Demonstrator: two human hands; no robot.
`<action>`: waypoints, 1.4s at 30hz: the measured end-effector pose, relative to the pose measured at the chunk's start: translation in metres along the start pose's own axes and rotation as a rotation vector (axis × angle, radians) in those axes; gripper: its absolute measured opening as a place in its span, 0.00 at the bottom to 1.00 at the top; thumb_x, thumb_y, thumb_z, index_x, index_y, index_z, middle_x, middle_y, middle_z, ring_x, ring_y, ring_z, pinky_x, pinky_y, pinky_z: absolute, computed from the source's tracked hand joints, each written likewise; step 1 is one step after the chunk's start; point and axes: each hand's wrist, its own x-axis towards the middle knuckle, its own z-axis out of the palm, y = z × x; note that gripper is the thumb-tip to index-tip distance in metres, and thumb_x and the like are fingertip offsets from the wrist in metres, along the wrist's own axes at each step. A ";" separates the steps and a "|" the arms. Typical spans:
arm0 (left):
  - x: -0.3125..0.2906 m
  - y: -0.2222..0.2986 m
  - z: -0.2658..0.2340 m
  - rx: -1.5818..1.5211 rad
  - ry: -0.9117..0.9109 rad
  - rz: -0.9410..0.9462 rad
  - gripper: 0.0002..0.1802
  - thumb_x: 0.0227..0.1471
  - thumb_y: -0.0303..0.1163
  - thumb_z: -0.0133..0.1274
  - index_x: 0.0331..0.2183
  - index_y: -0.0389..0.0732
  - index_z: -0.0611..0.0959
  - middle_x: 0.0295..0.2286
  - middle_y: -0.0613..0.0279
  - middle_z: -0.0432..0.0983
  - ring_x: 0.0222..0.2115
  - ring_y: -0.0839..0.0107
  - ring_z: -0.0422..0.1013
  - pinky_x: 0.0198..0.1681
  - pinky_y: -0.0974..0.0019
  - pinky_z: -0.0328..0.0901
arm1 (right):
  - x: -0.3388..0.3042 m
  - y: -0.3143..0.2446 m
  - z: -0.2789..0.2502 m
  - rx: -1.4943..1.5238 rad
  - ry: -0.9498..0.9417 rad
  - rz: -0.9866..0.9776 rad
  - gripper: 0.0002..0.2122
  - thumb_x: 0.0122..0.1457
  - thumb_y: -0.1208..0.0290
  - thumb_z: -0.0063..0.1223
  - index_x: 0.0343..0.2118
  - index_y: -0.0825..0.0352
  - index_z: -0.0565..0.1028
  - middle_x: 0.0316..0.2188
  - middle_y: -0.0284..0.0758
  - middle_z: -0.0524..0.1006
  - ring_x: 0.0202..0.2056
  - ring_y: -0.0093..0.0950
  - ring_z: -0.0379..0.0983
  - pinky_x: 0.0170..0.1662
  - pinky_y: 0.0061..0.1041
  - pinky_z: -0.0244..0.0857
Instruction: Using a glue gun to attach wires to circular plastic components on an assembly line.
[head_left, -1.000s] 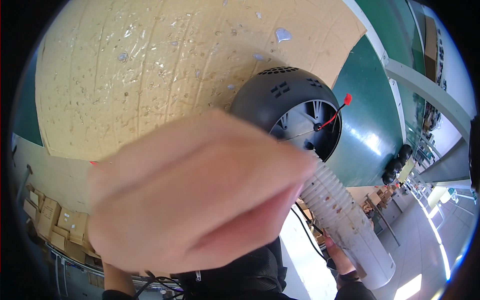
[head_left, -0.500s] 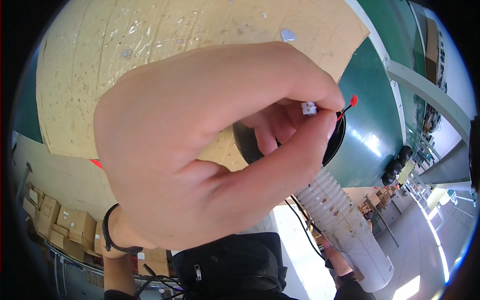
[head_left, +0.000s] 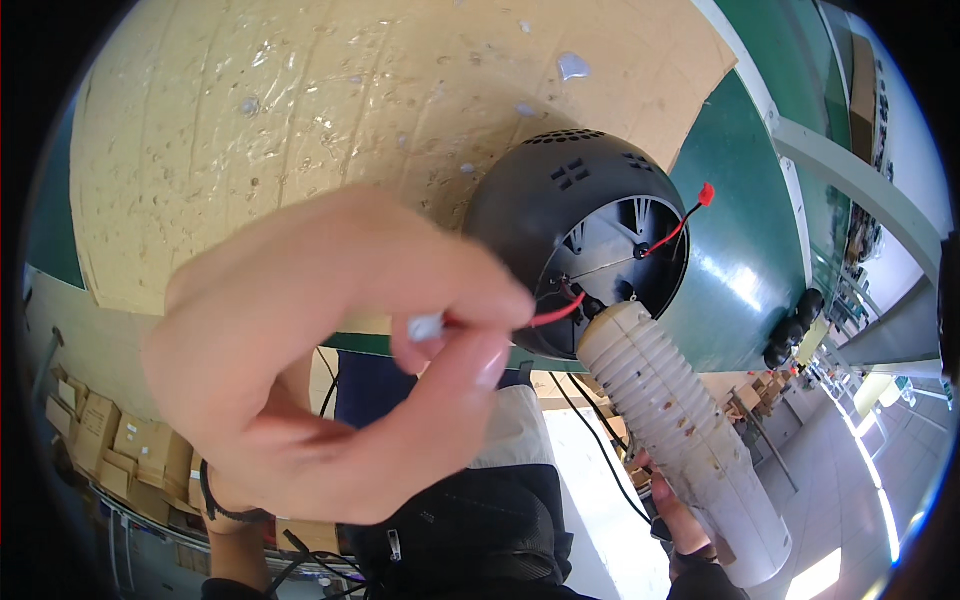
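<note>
Close to the camera, my left hand (head_left: 330, 350) is closed in a pinch on a red wire (head_left: 555, 312). A small white connector (head_left: 426, 327) shows by its fingers. That wire runs to the open side of a round black housing (head_left: 540, 190) with slots and holes. From inside the housing rises another red-and-black lead with a red connector (head_left: 707, 194). My right hand (head_left: 682, 515), low on the right, grips a white ribbed hot glue gun (head_left: 680, 420), its brown-stained body leaning up to the housing. The gun's tip is at the housing's opening.
The housing rests on a cardboard sheet (head_left: 300, 130) spotted with glue, over a green table (head_left: 735, 290). Black cables (head_left: 608, 460) hang below the table edge. A black bag (head_left: 460, 530) is at my front. Cardboard boxes (head_left: 130, 445) stand at lower left, and black balls (head_left: 795, 330) at right.
My left hand has moved left and down, away from the housing, with the wire pinched in it. The housing, hidden before, now shows. The glue gun has barely shifted.
</note>
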 end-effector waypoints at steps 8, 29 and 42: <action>-0.022 -0.010 0.016 -0.079 -0.076 -0.033 0.09 0.31 0.16 0.50 0.22 0.36 0.78 0.20 0.59 0.71 0.16 0.72 0.65 0.19 0.71 0.57 | 0.000 -0.022 0.009 0.035 -0.016 0.109 0.14 0.51 0.67 0.59 0.38 0.69 0.75 0.33 0.35 0.76 0.35 0.27 0.72 0.39 0.27 0.65; -0.032 -0.016 0.018 0.042 -0.051 -0.001 0.10 0.26 0.17 0.50 0.20 0.37 0.77 0.17 0.60 0.69 0.15 0.70 0.63 0.18 0.72 0.55 | -0.025 0.041 0.018 0.086 -0.034 0.076 0.29 0.54 0.55 0.61 0.52 0.68 0.66 0.45 0.36 0.72 0.46 0.30 0.68 0.52 0.31 0.61; -0.032 -0.021 0.017 0.042 -0.060 0.040 0.09 0.35 0.20 0.53 0.26 0.35 0.78 0.16 0.63 0.70 0.13 0.75 0.62 0.15 0.74 0.56 | -0.009 0.012 0.022 0.106 -0.035 0.236 0.24 0.52 0.51 0.61 0.44 0.66 0.74 0.39 0.34 0.75 0.43 0.28 0.70 0.46 0.28 0.63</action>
